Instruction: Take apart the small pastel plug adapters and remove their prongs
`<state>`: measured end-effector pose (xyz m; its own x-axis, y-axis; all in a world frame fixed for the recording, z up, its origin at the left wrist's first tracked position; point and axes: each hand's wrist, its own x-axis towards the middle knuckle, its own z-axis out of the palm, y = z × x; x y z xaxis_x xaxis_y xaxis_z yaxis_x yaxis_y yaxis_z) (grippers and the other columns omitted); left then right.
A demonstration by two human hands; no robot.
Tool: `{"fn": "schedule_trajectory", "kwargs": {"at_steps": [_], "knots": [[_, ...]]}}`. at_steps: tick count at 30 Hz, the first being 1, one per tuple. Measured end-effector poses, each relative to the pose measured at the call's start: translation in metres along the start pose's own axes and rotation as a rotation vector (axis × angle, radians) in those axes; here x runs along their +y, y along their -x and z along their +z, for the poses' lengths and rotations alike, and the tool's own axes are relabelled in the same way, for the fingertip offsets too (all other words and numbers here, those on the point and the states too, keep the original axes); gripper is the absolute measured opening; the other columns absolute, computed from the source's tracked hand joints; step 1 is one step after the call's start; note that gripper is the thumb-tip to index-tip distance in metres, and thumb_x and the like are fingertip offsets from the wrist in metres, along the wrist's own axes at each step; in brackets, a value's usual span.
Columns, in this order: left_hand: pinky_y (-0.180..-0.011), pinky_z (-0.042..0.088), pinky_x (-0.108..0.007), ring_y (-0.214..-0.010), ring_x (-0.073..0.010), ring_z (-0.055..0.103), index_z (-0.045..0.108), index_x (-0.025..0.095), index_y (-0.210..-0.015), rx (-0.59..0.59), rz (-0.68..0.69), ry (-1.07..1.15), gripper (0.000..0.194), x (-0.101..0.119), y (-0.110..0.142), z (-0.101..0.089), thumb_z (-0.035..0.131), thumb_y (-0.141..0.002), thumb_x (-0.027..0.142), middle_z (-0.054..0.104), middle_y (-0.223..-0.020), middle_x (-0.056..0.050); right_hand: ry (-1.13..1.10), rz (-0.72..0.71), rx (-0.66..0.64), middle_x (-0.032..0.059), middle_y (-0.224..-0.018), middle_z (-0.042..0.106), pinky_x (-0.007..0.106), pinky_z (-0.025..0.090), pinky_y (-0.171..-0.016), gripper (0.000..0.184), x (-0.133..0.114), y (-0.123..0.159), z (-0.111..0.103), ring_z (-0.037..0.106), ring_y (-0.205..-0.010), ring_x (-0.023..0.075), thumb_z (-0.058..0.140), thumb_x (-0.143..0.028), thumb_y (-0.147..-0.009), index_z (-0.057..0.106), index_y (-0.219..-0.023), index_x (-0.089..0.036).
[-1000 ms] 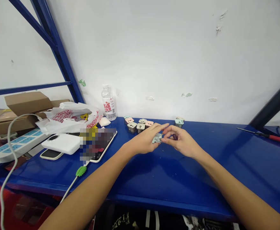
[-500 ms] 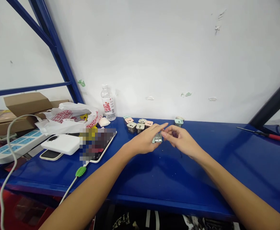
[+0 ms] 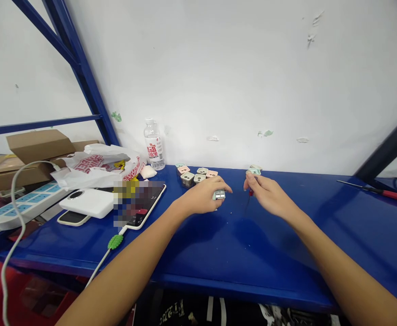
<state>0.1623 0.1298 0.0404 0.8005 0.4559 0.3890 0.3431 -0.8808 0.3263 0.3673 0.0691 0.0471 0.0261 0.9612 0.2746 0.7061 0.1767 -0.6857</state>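
My left hand (image 3: 203, 197) is closed round a small pale green square part (image 3: 219, 195) with a metal face, held just above the blue shelf (image 3: 239, 253). My right hand (image 3: 268, 195) is a hand's width to the right, fingers pinched on a small screwdriver (image 3: 249, 197) with a red handle, its thin shaft pointing down at the shelf. Just behind my left hand stands a cluster of several similar small square parts (image 3: 196, 174) in pink, beige and green. Two more such parts (image 3: 254, 170) sit by the wall behind my right hand.
To the left lie a phone (image 3: 144, 203) on a white cable, a white power bank (image 3: 87, 202), a power strip (image 3: 21, 204), a plastic bag (image 3: 98, 168), cardboard boxes (image 3: 31, 149) and a water bottle (image 3: 154, 146). A long red-handled screwdriver (image 3: 378, 192) lies far right.
My hands have drawn apart: the left moved slightly left with the green part, the right moved right and back with the small screwdriver, which now points down.
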Motion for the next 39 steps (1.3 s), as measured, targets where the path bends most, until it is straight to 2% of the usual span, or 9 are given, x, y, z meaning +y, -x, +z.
{"fn": "schedule_trajectory", "kwargs": {"at_steps": [2,6,10,15,31,39], "knots": [[-0.092,0.044,-0.031,-0.099,-0.0177,0.058,0.065,0.019,-0.103,-0.013,-0.005,-0.003,0.03,-0.0002,-0.0001,0.0,0.058,-0.075,0.011,0.063,-0.105,-0.005,-0.065,-0.037,-0.044,-0.0007,-0.062,0.054,0.027,0.04,-0.056,0.057,-0.0018,0.0014,0.0012,0.053,-0.059,0.0153,0.026,-0.067,-0.09,0.054,-0.072,-0.021],[-0.095,0.043,-0.03,-0.105,-0.0174,0.059,0.062,0.019,-0.115,-0.03,0.002,0.037,0.04,0.0007,0.0008,-0.0007,0.057,-0.077,0.011,0.064,-0.116,-0.005,-0.092,-0.116,-0.088,-0.0013,-0.062,0.054,0.026,0.041,-0.056,0.051,-0.0036,0.0029,0.0058,0.053,-0.059,0.0145,0.031,-0.065,-0.091,0.051,-0.072,-0.021],[-0.087,0.046,-0.028,-0.096,-0.0162,0.061,0.064,0.022,-0.113,-0.057,0.002,0.016,0.037,0.0006,0.0012,-0.0015,0.056,-0.079,0.011,0.066,-0.107,-0.003,-0.062,-0.143,-0.063,-0.0008,-0.061,0.054,0.027,0.041,-0.056,0.05,-0.0035,0.003,0.0073,0.053,-0.057,0.0147,0.031,-0.063,-0.092,0.052,-0.073,-0.021],[-0.084,0.045,-0.027,-0.091,-0.0162,0.059,0.067,0.021,-0.108,-0.078,-0.008,-0.026,0.031,0.0,0.0007,-0.0019,0.059,-0.078,0.014,0.064,-0.101,-0.004,-0.039,-0.137,-0.018,-0.0012,-0.058,0.053,0.026,0.039,-0.053,0.051,-0.005,0.0037,0.0042,0.051,-0.053,0.0143,0.032,-0.063,-0.092,0.053,-0.071,-0.021],[-0.086,0.045,-0.028,-0.093,-0.0172,0.059,0.068,0.021,-0.104,-0.135,-0.013,0.007,0.028,-0.0013,0.0007,-0.0014,0.067,-0.076,0.021,0.062,-0.102,-0.004,-0.036,-0.119,-0.012,-0.0012,-0.056,0.053,0.026,0.04,-0.051,0.053,-0.0069,0.0044,0.004,0.051,-0.05,0.0137,0.032,-0.065,-0.09,0.053,-0.069,-0.021],[-0.082,0.045,-0.028,-0.088,-0.0166,0.059,0.072,0.02,-0.094,-0.16,-0.037,-0.001,0.027,0.0018,0.0004,-0.0002,0.07,-0.075,0.04,0.062,-0.097,-0.004,-0.214,-0.094,0.084,-0.0001,-0.057,0.053,0.026,0.04,-0.05,0.054,-0.0013,0.0025,0.0012,0.052,-0.052,0.0138,0.036,-0.069,-0.087,0.055,-0.071,-0.021]]}}
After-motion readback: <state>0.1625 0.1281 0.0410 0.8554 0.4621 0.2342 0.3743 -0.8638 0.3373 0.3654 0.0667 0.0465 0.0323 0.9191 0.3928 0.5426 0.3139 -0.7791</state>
